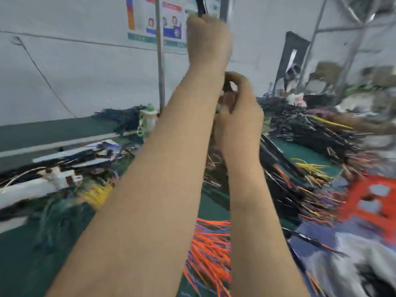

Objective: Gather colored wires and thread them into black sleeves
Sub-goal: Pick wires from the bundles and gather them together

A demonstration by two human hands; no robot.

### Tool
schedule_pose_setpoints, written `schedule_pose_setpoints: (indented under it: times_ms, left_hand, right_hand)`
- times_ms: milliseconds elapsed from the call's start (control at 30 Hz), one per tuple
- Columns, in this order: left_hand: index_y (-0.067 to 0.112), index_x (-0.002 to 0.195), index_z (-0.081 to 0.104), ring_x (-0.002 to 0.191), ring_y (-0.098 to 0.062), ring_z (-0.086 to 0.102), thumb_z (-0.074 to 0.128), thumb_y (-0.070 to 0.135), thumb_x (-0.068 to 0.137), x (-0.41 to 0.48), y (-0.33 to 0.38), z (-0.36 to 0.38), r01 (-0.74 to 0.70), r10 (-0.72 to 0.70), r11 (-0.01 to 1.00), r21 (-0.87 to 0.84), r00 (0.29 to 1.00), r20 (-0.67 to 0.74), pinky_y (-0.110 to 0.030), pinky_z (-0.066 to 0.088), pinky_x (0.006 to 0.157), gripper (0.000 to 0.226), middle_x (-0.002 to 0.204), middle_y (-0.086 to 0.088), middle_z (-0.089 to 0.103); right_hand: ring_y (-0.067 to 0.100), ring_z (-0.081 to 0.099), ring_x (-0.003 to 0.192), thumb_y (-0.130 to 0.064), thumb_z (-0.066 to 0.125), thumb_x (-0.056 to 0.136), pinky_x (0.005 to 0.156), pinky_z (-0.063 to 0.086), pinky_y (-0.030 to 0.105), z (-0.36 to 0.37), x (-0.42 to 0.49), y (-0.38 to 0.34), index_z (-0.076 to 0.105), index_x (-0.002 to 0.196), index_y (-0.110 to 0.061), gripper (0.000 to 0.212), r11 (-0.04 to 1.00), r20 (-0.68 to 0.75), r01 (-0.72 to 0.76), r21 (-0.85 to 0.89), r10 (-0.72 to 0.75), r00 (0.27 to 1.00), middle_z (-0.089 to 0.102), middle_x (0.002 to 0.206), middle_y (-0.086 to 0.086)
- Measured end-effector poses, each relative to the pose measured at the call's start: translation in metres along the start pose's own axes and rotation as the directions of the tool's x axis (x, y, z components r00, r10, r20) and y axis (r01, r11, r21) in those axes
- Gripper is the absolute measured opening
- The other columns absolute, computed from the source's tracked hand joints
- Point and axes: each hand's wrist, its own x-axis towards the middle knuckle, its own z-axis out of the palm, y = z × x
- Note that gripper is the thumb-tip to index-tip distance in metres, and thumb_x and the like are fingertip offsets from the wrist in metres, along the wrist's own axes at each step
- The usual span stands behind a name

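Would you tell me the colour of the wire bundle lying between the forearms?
The wire bundle is mainly orange, head view.

Bright, even light; heavy motion blur.

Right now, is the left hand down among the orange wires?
No, the left hand is raised high, gripping a black sleeve, well above the orange wires.

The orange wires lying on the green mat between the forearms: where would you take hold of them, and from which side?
Probably the orange wires are best pinched across their dense middle, coming from above and the left. The strands lie flat and roughly parallel on the green mat, and the right forearm covers their right side. Blur hides the ends.
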Motion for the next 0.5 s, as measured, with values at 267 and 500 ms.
schedule_pose_setpoints:
  times_ms: [267,500]
  left_hand:
    - [-0.005,0.118,0.057,0.113,-0.033,0.058,0.045,0.012,0.093,-0.046,-0.175,0.087,0.298,-0.598,0.762,0.575,0.664,0.449,-0.042,0.048,0.096,0.033,0.122,-0.024,0.059]
    - [0.013,0.095,0.06,0.055,-0.002,0.057,0.044,0.017,0.097,-0.021,-0.231,0.018,0.552,-0.614,0.788,0.272,0.732,0.295,-0.021,0.047,0.059,0.017,0.078,0.003,0.062]
  right_hand:
    - [0.033,0.043,0.123,-0.005,0.041,0.092,0.104,0.025,0.041,-0.015,0.036,0.194,0.054,0.13,-0.025,0.045,0.675,-0.137,-0.489,-0.552,0.505,0.852,0.053,0.127,0.014]
    - [0.033,0.028,0.137,-0.003,0.046,0.087,0.115,0.012,0.046,0.036,0.018,0.202,0.051,0.134,-0.009,0.048,0.819,-0.346,-0.423,-0.387,0.296,0.89,0.041,0.139,0.015]
